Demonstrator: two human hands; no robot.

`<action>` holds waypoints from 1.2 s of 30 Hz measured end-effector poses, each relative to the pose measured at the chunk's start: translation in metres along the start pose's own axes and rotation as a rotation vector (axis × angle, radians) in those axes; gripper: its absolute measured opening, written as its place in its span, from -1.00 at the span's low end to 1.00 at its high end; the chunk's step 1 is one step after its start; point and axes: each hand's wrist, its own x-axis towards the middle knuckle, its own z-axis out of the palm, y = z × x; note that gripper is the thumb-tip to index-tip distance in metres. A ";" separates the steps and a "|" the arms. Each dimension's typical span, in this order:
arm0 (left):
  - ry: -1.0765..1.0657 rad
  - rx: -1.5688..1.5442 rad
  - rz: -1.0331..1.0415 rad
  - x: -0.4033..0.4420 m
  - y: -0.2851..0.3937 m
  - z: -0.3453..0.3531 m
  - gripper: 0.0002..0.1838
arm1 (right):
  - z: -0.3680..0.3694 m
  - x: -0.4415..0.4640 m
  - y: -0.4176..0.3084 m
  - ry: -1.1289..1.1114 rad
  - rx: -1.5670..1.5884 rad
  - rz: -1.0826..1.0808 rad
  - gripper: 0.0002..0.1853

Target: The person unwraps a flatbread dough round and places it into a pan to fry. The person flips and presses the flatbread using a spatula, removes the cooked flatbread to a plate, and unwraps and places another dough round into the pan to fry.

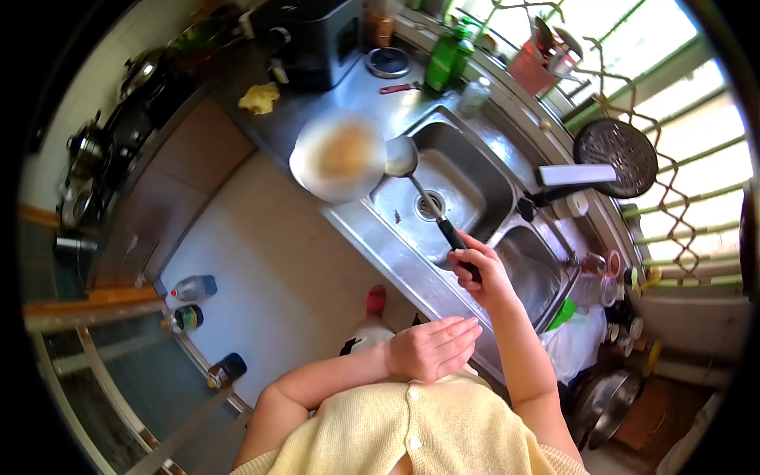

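Observation:
My right hand (pixel 481 273) is closed around the black handle of a metal ladle (pixel 402 157). The ladle reaches over the left basin of the steel sink (pixel 348 229), and its head is beside a white bowl (pixel 305 170). Brownish-yellow contents lie in the bowl, but blur hides what they are. The bowl is at the counter's front edge, left of the sink. In front of my body, my left hand (pixel 434 348) has its fingers stretched out and close together, holding nothing.
Green bottles (pixel 445 59) and a red-handled tool (pixel 400 88) lie behind the sink. A yellow cloth (pixel 259 98) rests near the black appliance (pixel 317 39). A skimmer (pixel 616 157) hangs at the window. Bottles (pixel 194 286) stand on the floor at left.

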 end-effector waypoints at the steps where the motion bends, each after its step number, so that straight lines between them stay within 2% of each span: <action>1: -0.011 -0.028 0.031 0.003 0.001 0.006 -0.83 | -0.014 -0.009 0.004 -0.002 0.094 0.031 -0.29; 3: -0.019 -0.090 0.096 0.010 0.007 0.019 -0.84 | -0.035 -0.036 0.016 0.025 0.194 0.049 -0.31; 6: -0.046 -0.237 0.226 0.026 0.021 0.045 -0.88 | -0.069 -0.100 0.039 -0.083 0.383 0.035 -0.28; 9: -0.118 -0.418 0.375 0.042 0.042 0.075 -0.90 | -0.110 -0.185 0.092 -0.092 0.549 -0.105 -0.26; 13: -0.199 -0.632 0.529 0.057 0.085 0.128 -0.90 | -0.124 -0.314 0.153 0.116 0.714 -0.390 -0.21; 15: -0.230 -0.639 0.584 0.067 0.108 0.159 -0.89 | -0.129 -0.373 0.181 0.322 0.755 -0.556 -0.20; 17: -0.349 -0.635 0.424 0.066 0.133 0.199 -0.76 | -0.139 -0.423 0.208 0.503 0.752 -0.764 -0.18; 19: -0.435 -0.644 0.116 0.056 0.148 0.256 -0.70 | -0.158 -0.465 0.228 0.781 0.610 -0.886 -0.19; 21: -0.586 -0.706 -0.267 0.038 0.157 0.321 -0.58 | -0.177 -0.503 0.229 1.075 0.390 -0.830 -0.19; 24: -0.723 -0.303 -0.096 0.034 0.175 0.397 -0.46 | -0.236 -0.550 0.238 1.366 0.016 -0.616 -0.25; 27: -0.792 -0.064 0.052 0.028 0.197 0.450 -0.52 | -0.325 -0.567 0.260 1.633 -0.702 -0.660 -0.30; 28: -0.862 -0.043 0.041 0.025 0.199 0.463 -0.61 | -0.339 -0.575 0.255 1.679 -0.784 -0.535 -0.32; 31: -0.928 0.062 0.036 0.027 0.205 0.482 -0.69 | -0.366 -0.586 0.234 1.739 -1.000 -0.200 -0.39; 33: -0.963 0.077 0.016 0.036 0.205 0.493 -0.63 | -0.376 -0.588 0.228 1.747 -1.088 -0.051 -0.44; 36: -0.914 0.111 0.047 0.045 0.197 0.511 -0.54 | -0.387 -0.594 0.235 1.734 -1.137 -0.012 -0.45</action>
